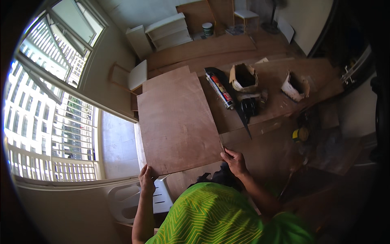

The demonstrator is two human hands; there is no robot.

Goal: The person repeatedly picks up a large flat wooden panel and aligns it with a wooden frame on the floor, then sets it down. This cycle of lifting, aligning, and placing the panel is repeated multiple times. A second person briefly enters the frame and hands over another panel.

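A brown plywood panel [178, 126] lies in front of me, its far part over the work table. My left hand [147, 179] grips its near left corner, with the thumb at the edge. At the near right corner, my right hand [235, 160] is closed on the panel's side edge. Another brown board [168, 78] shows just past the panel's far end. To the right, a caulking gun [221, 89] loaded with a tube lies on the table, its dark nozzle pointing toward me. Neither hand touches it.
On the table [317, 77] stand two cut-open cartons, one tan [243, 78] and one whitish [295, 86]. A black object [248, 107] sits beside the gun. A white plastic chair [162, 195] is at my left. A yellow tape measure [300, 134] lies lower right. Windows [61, 101] line the left wall.
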